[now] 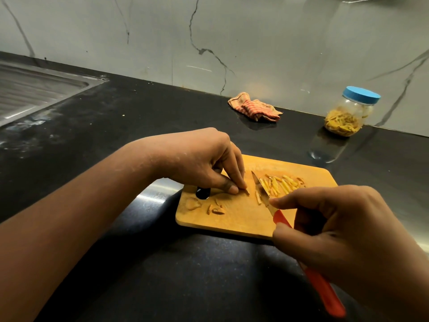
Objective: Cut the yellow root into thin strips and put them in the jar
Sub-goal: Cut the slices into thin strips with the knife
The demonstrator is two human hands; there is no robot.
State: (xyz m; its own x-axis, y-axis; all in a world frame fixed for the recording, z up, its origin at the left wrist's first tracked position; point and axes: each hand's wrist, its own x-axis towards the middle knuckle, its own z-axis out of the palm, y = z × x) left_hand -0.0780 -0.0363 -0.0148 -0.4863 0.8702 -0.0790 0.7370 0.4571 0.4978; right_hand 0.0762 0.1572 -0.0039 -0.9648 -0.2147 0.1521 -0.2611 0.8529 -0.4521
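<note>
Left forearm point(69, 217) nearest lens; left hand point(199, 159) pinches small root piece point(245, 191) on wooden board point(243, 219), peel scraps point(216, 209) beside. Right hand point(343, 228) grips red-handled knife point(282, 218), blade tip among cut yellow strips point(283, 182). Blue-lidded jar point(348, 112), strips inside, stands far right near wall point(278, 43).

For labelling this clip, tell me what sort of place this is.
Most likely a kitchen: a stainless steel sink set into the black stone counter, a grey veined wall panel behind, and a wooden cutting board with cut yellow root strips.

Left grip point(204, 159) pinches root piece point(246, 191); right grip point(348, 231) clasps knife point(323, 288), forefinger extended.
</note>
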